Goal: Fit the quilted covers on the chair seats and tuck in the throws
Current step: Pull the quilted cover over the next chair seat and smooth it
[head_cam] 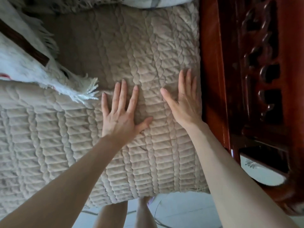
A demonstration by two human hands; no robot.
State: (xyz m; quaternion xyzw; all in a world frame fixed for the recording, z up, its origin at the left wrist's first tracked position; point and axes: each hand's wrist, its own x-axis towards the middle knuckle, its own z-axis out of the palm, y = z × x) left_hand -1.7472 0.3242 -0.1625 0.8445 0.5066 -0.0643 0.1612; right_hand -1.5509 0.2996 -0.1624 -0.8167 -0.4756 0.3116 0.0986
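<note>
- Beige quilted cover: lies over chair seat, near edge hangs over the front; fills most of view.
- Left hand: flat on cover, centre; fingers straight & spread, thumb out to the right, gripping nothing.
- Right hand: flat on cover just beside right armrest; fingers straight, close together, thumb splayed left, gripping nothing.
- White fringed throw: far left, draped over dark wood rail; tassel corner rests on cover, near left hand, apart from it.
- Carved red-brown wood armrest: right side, touching cover edge.
- White dish w/ leaf motif: near right, low in wood frame.
- Pale tiled floor: near; person's bare legs in front of seat.
</note>
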